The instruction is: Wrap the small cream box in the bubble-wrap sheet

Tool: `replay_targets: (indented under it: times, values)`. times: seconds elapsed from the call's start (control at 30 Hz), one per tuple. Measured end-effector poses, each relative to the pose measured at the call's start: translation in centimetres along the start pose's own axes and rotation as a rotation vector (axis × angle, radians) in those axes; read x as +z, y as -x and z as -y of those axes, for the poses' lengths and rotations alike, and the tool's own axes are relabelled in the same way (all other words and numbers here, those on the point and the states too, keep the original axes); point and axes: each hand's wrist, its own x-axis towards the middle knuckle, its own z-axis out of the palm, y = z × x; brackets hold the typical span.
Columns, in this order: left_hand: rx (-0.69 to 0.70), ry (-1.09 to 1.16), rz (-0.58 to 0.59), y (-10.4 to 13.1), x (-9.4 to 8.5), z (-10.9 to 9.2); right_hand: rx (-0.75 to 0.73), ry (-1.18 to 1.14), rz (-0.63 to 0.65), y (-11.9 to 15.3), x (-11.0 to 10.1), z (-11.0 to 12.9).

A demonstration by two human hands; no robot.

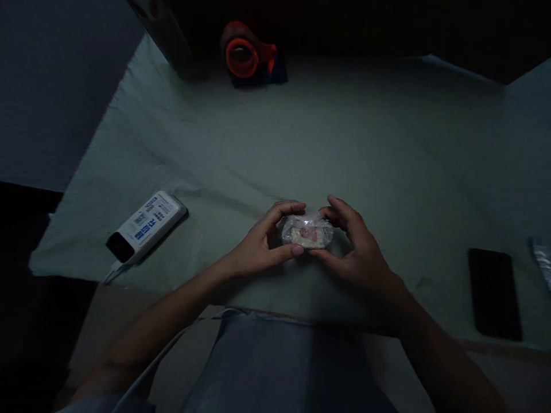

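Note:
Between my two hands, near the front of the cloth-covered table [293, 149], is a small clear plastic-wrapped packet [307, 231] with something pale and pinkish inside. Its exact kind is too dim to make out. My left hand [271, 235] curves around the packet's left side, thumb at its front edge and fingers behind. From the right, my right hand [355, 244] grips it in the same way, thumb along the front and fingers bent at the back.
A white power bank [148, 226] with blue print and a cable lies at the left. A dark phone [495, 293] rests at the right, near a shiny wrapper [541, 261] at the edge. Behind stands an orange-red tape dispenser [243, 57], close to a dark upright panel [344, 28].

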Motion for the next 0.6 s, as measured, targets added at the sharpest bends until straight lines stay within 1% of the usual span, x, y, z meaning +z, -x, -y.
replay_targets:
  times: [0.07,0.13,0.23,0.3,0.43,0.5,0.6]
  values:
    - [-0.067,0.041,0.032,0.0,-0.1,-0.1,-0.011,0.014,-0.034,0.0,0.1,0.0]
    - [-0.145,0.064,0.064,-0.1,-0.1,-0.1,-0.010,0.032,-0.029,-0.1,0.0,0.1]
    - [-0.200,0.059,0.073,0.0,-0.1,-0.1,-0.013,0.046,0.078,-0.2,-0.4,0.3]
    - [-0.202,0.028,0.065,0.0,-0.1,0.1,-0.030,0.035,0.127,-0.3,-0.8,0.4]
    - [-0.213,-0.064,0.077,0.3,-0.2,0.2,-0.090,0.099,0.069,-0.9,-1.9,0.9]
    - [-0.220,-0.112,0.090,0.3,-0.3,0.1,-0.141,0.160,0.121,-1.2,-2.2,1.1]
    - [-0.192,-0.164,0.095,0.4,-0.1,-0.1,-0.211,0.245,0.244,-1.6,-2.2,1.2]
